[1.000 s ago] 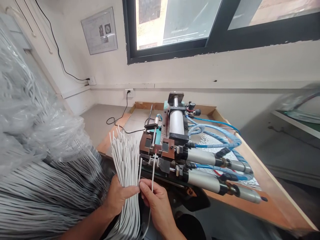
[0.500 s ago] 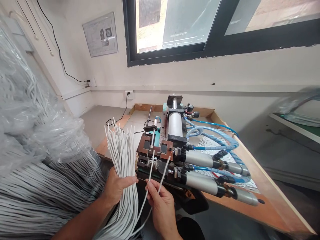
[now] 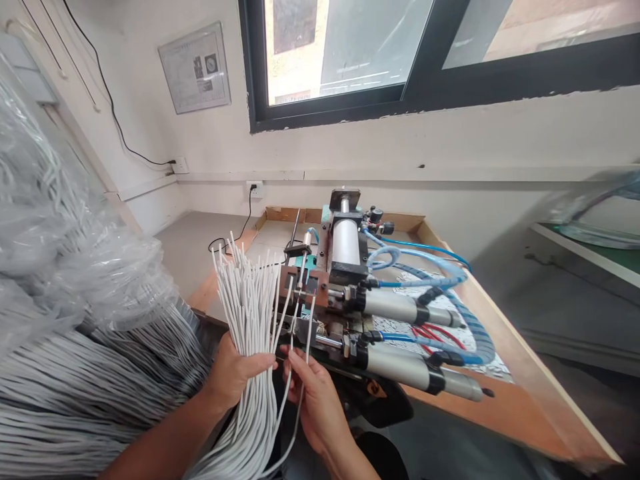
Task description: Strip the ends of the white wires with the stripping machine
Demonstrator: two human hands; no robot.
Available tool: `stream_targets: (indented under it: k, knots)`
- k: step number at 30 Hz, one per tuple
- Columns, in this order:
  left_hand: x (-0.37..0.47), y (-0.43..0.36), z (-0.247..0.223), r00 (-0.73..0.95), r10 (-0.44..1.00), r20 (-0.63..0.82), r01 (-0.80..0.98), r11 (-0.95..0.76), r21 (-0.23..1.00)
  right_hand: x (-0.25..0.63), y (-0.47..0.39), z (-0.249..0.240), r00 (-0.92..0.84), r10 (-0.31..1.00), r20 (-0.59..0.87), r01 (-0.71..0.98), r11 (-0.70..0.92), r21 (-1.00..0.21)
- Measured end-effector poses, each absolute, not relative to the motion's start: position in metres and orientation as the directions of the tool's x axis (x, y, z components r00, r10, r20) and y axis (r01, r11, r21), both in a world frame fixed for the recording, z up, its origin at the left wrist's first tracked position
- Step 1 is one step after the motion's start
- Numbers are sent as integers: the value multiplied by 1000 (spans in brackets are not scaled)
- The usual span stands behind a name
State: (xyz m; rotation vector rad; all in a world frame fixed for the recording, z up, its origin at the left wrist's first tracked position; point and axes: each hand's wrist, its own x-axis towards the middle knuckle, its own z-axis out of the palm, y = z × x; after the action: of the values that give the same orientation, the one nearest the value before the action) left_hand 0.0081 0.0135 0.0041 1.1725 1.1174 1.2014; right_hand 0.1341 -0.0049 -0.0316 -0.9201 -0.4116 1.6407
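Note:
My left hand (image 3: pixel 239 373) is wrapped round a thick bundle of white cables (image 3: pixel 250 313), whose cut ends fan out above it. Just right of the bundle, my right hand (image 3: pixel 315 393) pinches two single white cables (image 3: pixel 309 337) that point up and away from me. Their tips lie at the front of a pneumatic machine (image 3: pixel 345 243), over its brown jaw blocks (image 3: pixel 315 283). One more cable stands slightly apart from the bundle, near my right fingertips. Cylinders (image 3: pixel 395 360) stick out from the machine's right side.
Masses of grey cables (image 3: pixel 100 393) under clear plastic wrap (image 3: pixel 75 247) fill the left side. The machine stands on a wooden-edged bench (image 3: pixel 545 427). Blue air hoses (image 3: pixel 425 283) loop to its right. White clippings (image 3: pixel 480 360) lie behind the cylinders. A shelf (image 3: pixel 575 257) is at far right.
The machine's jaw blocks and cylinder rods have shifted, with the blocks now closed together. My right hand has moved a little left, towards the bundle. My left hand keeps its hold.

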Motion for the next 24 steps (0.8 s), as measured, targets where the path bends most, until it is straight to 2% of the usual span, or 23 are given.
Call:
stream_targets:
  k: [3,7,14,24]
  knots:
    - [8,10,1,84,996,9,-2,-9,1000,133,-3,-31,-80,964,-252,-625,-245,-741]
    - [8,5,-6,141,990,11,33,-16,999,130,-6,-33,-1,992,-130,-540,-109,-834]
    - [2,1,-13,91,996,-27,23,25,999,131,-14,-39,95,961,-258,-618,-146,-773]
    - [0,4,-14,92,996,-3,34,0,999,130,-3,-35,23,933,-360,-697,-243,-674]
